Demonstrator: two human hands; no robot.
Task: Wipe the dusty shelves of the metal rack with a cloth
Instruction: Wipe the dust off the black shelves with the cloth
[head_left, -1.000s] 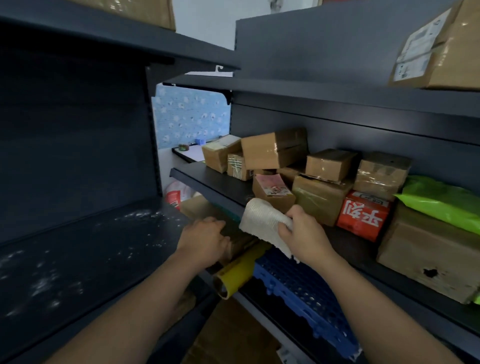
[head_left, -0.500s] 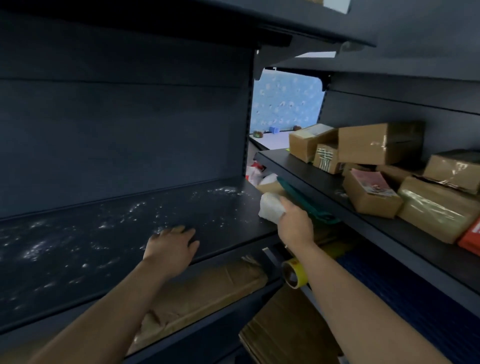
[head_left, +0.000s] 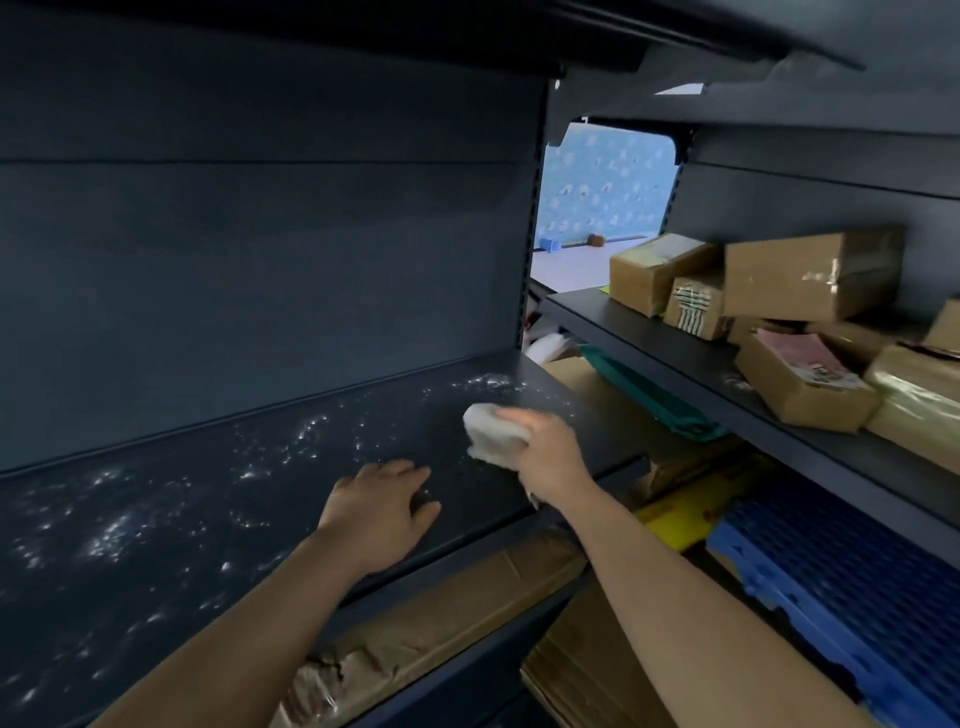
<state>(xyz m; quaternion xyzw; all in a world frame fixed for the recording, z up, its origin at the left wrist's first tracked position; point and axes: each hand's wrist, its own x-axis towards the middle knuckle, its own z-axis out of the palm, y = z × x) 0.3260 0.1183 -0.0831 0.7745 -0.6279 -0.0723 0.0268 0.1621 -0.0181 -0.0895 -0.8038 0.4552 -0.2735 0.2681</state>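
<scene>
Nearest, wrapped cardboard (head_left: 441, 644) lies under the dark shelf (head_left: 208, 519). On that shelf the left hand (head_left: 376, 512) rests palm down, fingers loose and grasping nothing. Just past it the right hand (head_left: 545, 454) is clenched around a bunched white cloth (head_left: 491, 431), pressed to the surface among white dust specks (head_left: 119, 530). Farther right, a second shelf (head_left: 675, 374) carries several taped boxes (head_left: 810, 273).
</scene>
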